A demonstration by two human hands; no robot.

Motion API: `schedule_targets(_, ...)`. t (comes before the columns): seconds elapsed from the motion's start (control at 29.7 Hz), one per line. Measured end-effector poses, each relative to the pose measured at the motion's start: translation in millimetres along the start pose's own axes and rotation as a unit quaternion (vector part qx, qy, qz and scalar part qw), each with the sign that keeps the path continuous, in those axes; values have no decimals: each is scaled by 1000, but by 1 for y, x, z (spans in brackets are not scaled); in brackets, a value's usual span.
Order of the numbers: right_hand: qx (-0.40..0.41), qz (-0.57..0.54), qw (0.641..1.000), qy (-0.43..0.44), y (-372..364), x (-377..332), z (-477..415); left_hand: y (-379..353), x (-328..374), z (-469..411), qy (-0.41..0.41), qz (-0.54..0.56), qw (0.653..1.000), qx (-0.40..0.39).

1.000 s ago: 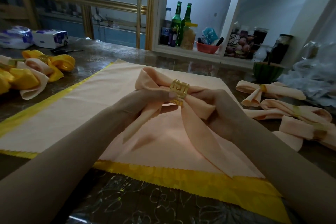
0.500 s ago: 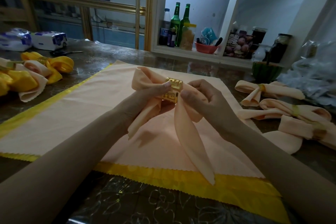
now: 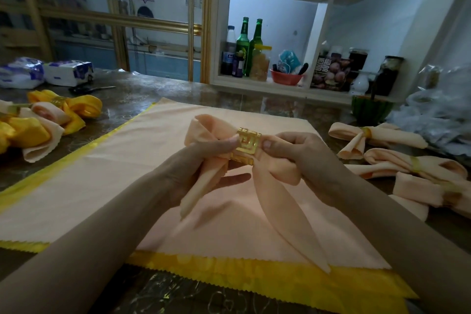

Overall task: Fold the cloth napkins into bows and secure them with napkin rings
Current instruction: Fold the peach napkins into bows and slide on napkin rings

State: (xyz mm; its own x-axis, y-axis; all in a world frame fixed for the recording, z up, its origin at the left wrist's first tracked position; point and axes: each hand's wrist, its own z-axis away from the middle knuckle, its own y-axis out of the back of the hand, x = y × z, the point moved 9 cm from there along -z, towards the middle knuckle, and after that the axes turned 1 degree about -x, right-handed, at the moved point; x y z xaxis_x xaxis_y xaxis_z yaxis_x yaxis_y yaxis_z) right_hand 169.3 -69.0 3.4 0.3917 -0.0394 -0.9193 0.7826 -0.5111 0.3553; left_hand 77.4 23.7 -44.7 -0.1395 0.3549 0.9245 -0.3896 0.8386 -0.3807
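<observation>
A peach napkin bow (image 3: 277, 201) is held above the table, its middle threaded through a gold napkin ring (image 3: 246, 143). My left hand (image 3: 204, 160) pinches the bow's left loop just beside the ring. My right hand (image 3: 298, 155) grips the right loop, thumb against the ring's right edge. Two tails hang down toward me, the right one longer. Underneath lies a flat peach napkin (image 3: 132, 160) on a yellow-edged cloth (image 3: 254, 273).
Ringed peach bows (image 3: 413, 168) lie at the right. Yellow and peach bows (image 3: 46, 122) sit at the left, with tissue packs (image 3: 68, 72) and scissors (image 3: 89, 89) behind. A green bowl (image 3: 369, 109) and bottles (image 3: 244, 51) on a shelf stand beyond the table's far edge.
Both hands have lifted the bow slightly and turned it, so the ring's face is toward me. My right thumb has come up against the ring and the tails hang freer.
</observation>
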Motion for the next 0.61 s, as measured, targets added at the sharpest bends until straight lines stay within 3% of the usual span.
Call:
schedule_targets(0.17, 16, 67, 998, 16, -1, -3, 1, 7, -6, -2, 21, -42, 994, 101)
schedule_targets(0.3, 7, 20, 999, -31, 1, 4, 3, 8, -6, -2, 6, 4, 995, 101)
schedule_targets(0.51, -6, -86, 985, -149, 1, 24, 5, 3, -2, -4, -23, 16, 998, 47)
schedule_targets(0.61, -8, -271, 943, -190, -7, 28, 7, 0, 5, -2, -40, 1, 998, 42)
